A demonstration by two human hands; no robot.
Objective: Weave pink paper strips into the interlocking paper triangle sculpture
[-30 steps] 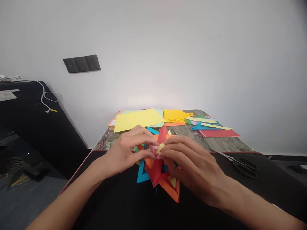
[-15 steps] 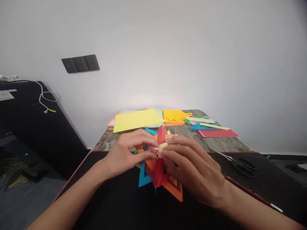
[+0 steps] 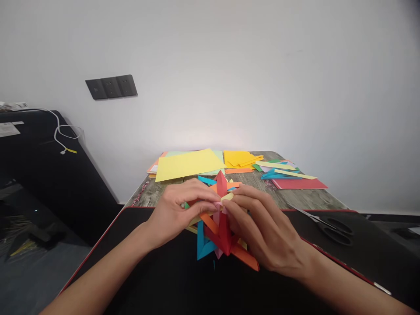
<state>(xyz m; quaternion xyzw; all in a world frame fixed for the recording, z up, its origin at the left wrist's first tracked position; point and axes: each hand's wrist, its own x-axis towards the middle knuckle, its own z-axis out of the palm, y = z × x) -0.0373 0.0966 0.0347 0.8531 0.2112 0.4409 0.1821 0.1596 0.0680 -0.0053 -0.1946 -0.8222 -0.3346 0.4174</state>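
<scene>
Between my hands is a modular origami model (image 3: 224, 236) of interlocked folded paper strips in red, orange, blue, pink, green and pale yellow. My left hand (image 3: 180, 203) pinches a pink strip (image 3: 217, 214) at the model's upper middle between thumb and fingertips. From the other side, my right hand (image 3: 265, 227) closes on the model, its fingertips at a pale yellow strip (image 3: 227, 197) beside the pink one. The two sets of fingertips nearly meet. My right thumb and the model's far side are hidden.
Scissors (image 3: 331, 227) lie on the black mat (image 3: 157, 280) at right, near a thin red-and-silver item (image 3: 348, 267). Behind, on the wooden table (image 3: 259, 190), are yellow sheets (image 3: 188, 164), orange-yellow paper (image 3: 239, 159), folded strips (image 3: 282, 174) and a red stack (image 3: 305, 183).
The origami model has turned slightly, its lower orange and blue points shifting right. My left fingertips have slid a little right along the pink paper, closer to my right fingers.
</scene>
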